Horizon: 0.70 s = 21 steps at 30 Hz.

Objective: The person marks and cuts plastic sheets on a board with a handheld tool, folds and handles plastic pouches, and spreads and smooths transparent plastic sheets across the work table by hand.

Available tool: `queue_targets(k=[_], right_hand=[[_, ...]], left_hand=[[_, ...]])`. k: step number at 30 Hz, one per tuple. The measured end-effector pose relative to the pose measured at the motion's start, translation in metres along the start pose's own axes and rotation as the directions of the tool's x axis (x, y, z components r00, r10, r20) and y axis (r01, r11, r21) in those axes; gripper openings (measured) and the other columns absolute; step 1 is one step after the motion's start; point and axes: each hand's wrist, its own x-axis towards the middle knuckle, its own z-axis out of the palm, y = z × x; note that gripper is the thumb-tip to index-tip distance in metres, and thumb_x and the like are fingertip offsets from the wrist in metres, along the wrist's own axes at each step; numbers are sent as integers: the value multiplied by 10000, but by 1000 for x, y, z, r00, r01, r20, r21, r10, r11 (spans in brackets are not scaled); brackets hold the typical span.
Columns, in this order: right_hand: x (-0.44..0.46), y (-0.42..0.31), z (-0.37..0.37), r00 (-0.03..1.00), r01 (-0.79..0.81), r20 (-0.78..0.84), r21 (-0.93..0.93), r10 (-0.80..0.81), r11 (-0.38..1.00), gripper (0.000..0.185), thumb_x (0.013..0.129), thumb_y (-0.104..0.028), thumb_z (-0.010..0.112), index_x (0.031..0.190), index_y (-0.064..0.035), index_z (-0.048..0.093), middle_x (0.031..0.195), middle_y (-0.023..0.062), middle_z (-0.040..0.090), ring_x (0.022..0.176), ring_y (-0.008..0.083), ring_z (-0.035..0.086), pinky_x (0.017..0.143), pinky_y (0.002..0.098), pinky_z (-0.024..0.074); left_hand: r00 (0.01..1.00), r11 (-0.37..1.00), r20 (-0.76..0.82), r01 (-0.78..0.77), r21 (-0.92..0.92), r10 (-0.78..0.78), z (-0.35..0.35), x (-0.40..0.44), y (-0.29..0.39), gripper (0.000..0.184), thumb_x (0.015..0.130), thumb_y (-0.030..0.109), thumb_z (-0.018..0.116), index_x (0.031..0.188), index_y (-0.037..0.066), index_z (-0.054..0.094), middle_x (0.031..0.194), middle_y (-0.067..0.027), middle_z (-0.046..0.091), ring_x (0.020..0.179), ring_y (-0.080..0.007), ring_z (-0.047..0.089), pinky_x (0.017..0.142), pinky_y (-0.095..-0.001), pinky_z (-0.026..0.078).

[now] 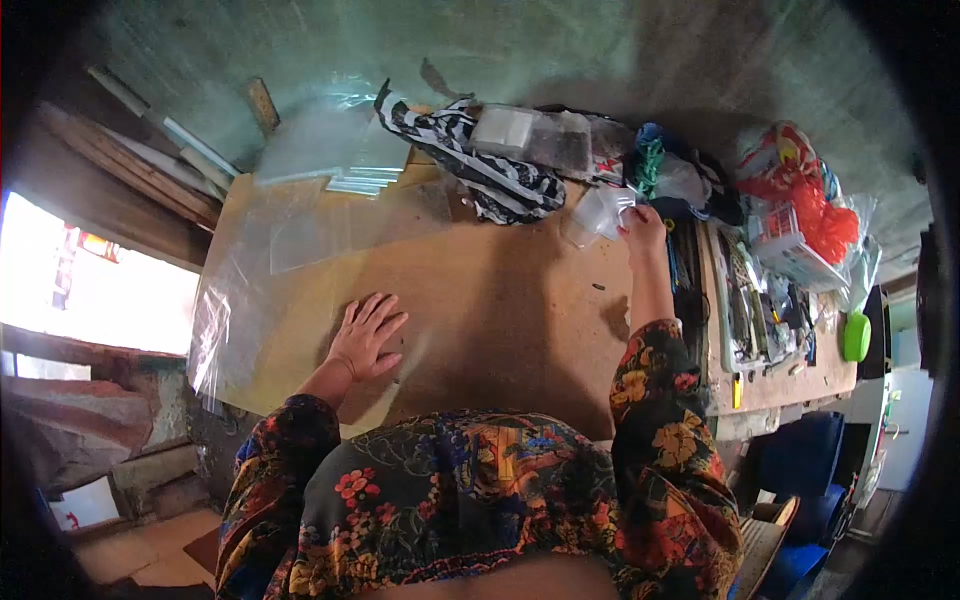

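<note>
My left hand (367, 338) lies flat on the brown wooden tabletop (490, 290), fingers spread, holding nothing. At the back right of the table, my right hand (644, 226) has its fingers closed on the edge of a small stack of clear plastic bags (597, 214). Loose clear plastic sheets (320, 232) cover the left part of the tabletop, beyond my left hand. Behind them is a stack of clear plastic packets (368, 172) with shiny folded edges.
A black-and-white striped cloth (480, 160) lies along the back, beside more plastic packs (530, 135). To the right stand a tray of tools (765, 300), a white basket (800, 240) with a red plastic bag (825, 225), and a green lid (857, 337). A blue chair (800, 460) is at lower right.
</note>
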Motion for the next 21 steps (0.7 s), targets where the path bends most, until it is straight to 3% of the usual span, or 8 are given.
queue_targets(k=[2, 7, 9, 13, 16, 18, 19, 21], right_hand=[[-33, -15, -11, 994, -110, 48, 279, 101, 954, 170, 830, -106, 559, 979, -39, 508, 791, 16, 550, 691, 122, 551, 654, 291, 507], [-114, -35, -43, 985, -160, 13, 441, 172, 883, 103, 844, -76, 533, 941, -48, 514, 818, 28, 571, 726, 121, 559, 666, 296, 498], [-134, -27, -52, 974, -225, 133, 516, 183, 827, 97, 838, -69, 534, 929, -39, 524, 814, 44, 580, 709, 128, 566, 633, 292, 502], [-167, -25, -60, 964, -256, 196, 503, 179, 826, 71, 834, -62, 535, 905, -62, 541, 780, 19, 567, 698, 125, 560, 638, 282, 497], [-191, -31, -67, 960, -256, 223, 473, 166, 843, 82, 829, -57, 543, 908, -34, 537, 811, 36, 575, 720, 133, 566, 662, 303, 505], [-212, -40, -69, 964, -208, 237, 384, 121, 900, 72, 824, -47, 546, 886, -12, 545, 856, 47, 588, 778, 151, 577, 695, 316, 502], [-224, -38, -67, 967, -202, 226, 384, 121, 901, 72, 824, -47, 546, 886, -12, 545, 856, 47, 588, 778, 151, 577, 695, 316, 502], [-245, -29, -65, 920, 376, 134, -44, -367, 926, 64, 797, -74, 575, 843, -30, 572, 860, 61, 617, 792, 186, 599, 693, 298, 495]], left_hand=[[1000, 1000, -26, -7, 11, 7, 4, -2, -2, 636, 729, 420, 554, 1277, 165, 358, 1368, -87, 235, 1272, -302, 190, 1014, -503, 160], [997, 997, -5, -77, 19, 77, 1, -10, -9, 653, 725, 380, 554, 1288, 125, 343, 1376, -118, 217, 1274, -322, 178, 1009, -509, 152], [1000, 999, -29, 12, 50, -11, -5, -10, -4, 667, 719, 380, 565, 1290, 124, 334, 1382, -114, 202, 1286, -299, 155, 1017, -495, 133], [954, 936, -300, -128, -329, 25, -19, 43, 51, 682, 725, 359, 572, 1297, 93, 313, 1334, -165, 289, 1250, -335, 252, 1011, -439, 196], [920, 633, -392, -293, -716, -17, -26, 94, 107, 677, 772, 374, 552, 1306, 57, 281, 1345, -164, 281, 1240, -327, 273, 1000, -391, 243], [992, -178, -49, -68, -982, -112, -7, 126, 138, 650, 801, 429, 532, 1292, 61, 318, 1323, -144, 341, 1196, -258, 365, 963, -363, 315], [994, -180, -51, -69, -981, -101, -7, 132, 139, 650, 801, 429, 532, 1292, 61, 318, 1323, -144, 341, 1196, -258, 365, 963, -363, 315], [836, -536, 202, 492, -686, 510, -7, 142, 143, 512, 827, 389, 531, 1216, 81, 404, 1177, -102, 498, 1027, -215, 521, 863, -356, 417]])
